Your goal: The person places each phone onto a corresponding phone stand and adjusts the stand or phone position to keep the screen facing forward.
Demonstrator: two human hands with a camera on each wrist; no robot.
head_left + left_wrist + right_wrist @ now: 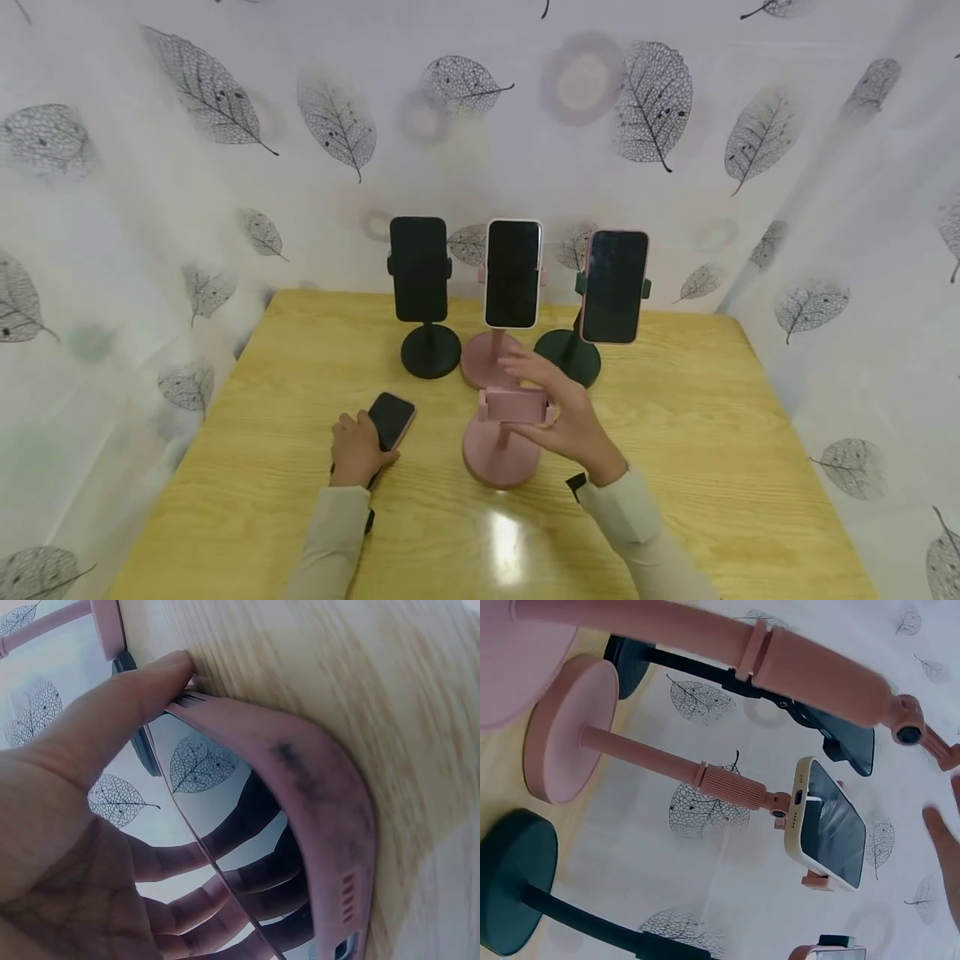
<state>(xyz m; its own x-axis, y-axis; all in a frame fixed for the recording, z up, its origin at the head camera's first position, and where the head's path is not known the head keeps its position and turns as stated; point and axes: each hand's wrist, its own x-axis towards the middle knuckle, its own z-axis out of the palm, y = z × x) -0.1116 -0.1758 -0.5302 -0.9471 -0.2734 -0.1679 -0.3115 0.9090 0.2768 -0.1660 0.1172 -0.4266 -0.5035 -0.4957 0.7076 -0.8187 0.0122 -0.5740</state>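
Observation:
On the left of the table, my left hand point(356, 453) grips a phone point(392, 417) in a pink case, which lies screen up. The left wrist view has the thumb point(112, 712) at one edge of the pink case point(330, 780), with the other fingers reflected in the dark screen. My right hand point(573, 417) is around the clamp point(517, 406) of a pink phone stand point(501, 458) that carries no phone. Its thumb lies along the clamp's lower side, while the fingers extend above it. Only part of that hand shows in the right wrist view, near the stand's top joint point(909, 735).
Behind stand three holders with phones: a black stand point(431, 352), a pink stand point(480, 360) with a white-framed phone point(513, 275), and a dark green stand point(581, 358) with a pink-framed phone point(615, 287). A leaf-patterned curtain point(465, 167) borders the wooden table point(697, 467).

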